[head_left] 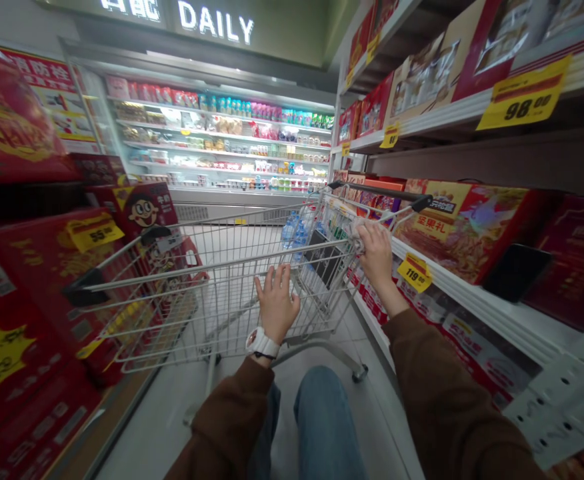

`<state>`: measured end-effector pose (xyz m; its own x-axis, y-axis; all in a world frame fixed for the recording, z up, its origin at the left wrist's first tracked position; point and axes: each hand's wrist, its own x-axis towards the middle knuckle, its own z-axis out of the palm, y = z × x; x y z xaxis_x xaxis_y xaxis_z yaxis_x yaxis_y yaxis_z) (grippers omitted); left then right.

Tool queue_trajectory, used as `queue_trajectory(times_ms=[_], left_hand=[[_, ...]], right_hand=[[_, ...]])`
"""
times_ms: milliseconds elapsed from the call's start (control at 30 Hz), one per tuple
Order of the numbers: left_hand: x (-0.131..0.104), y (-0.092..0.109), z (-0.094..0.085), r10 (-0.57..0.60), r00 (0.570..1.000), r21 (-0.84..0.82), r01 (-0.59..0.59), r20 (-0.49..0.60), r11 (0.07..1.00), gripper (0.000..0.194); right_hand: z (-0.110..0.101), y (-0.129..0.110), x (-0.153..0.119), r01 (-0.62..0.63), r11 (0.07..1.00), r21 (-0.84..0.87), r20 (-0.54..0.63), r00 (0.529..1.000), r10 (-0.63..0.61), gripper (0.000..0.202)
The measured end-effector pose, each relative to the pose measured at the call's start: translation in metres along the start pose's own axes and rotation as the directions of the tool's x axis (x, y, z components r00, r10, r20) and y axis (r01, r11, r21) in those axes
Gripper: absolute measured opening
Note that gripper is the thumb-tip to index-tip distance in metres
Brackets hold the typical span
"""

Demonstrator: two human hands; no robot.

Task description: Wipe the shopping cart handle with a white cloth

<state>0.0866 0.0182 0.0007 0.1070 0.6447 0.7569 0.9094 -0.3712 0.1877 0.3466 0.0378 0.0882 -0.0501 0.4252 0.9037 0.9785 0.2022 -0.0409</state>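
A wire shopping cart (232, 267) stands sideways in front of me, its dark handle (382, 192) at the right end. My right hand (376, 252) is closed on a crumpled whitish cloth (358, 233) and presses it to the cart's top rail near the handle end. Part of the cloth is hidden under the fingers. My left hand (278, 305), with a white watch (262, 343) on its wrist, has its fingers spread in front of the cart's side wires. Nothing is in it, and whether it touches the wires I cannot tell.
Shelves with red gift boxes (462, 213) run along the right, where a black phone (518, 272) leans. Stacked red cartons (37, 267) crowd the left. Bottled water packs (296, 233) show beyond the cart, and a lit refrigerated case (222, 143) spans the back.
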Motion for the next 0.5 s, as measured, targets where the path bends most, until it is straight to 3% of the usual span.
queue_trajectory(times_ms=[167, 267, 367, 500], left_hand=[[0.001, 0.013, 0.001, -0.035, 0.999, -0.011, 0.035, -0.002, 0.999, 0.073], [0.001, 0.016, -0.001, -0.035, 0.999, -0.007, 0.035, 0.013, 0.999, 0.071], [0.001, 0.013, -0.005, -0.018, 0.999, 0.0, 0.018, 0.034, 1.0, 0.068], [0.0, 0.013, -0.006, -0.004, 0.999, -0.005, 0.004, 0.048, 1.0, 0.069]], right_hand=[[0.024, -0.036, -0.008, 0.039, 0.998, 0.04, 0.031, 0.999, -0.04, 0.072], [0.022, -0.049, -0.005, 0.171, 0.979, 0.111, 0.095, 0.979, -0.182, 0.074], [0.012, -0.031, 0.004, 0.25, 0.956, 0.155, 0.141, 0.952, -0.272, 0.073], [0.004, 0.004, 0.009, 0.194, 0.973, 0.125, 0.122, 0.97, -0.209, 0.066]])
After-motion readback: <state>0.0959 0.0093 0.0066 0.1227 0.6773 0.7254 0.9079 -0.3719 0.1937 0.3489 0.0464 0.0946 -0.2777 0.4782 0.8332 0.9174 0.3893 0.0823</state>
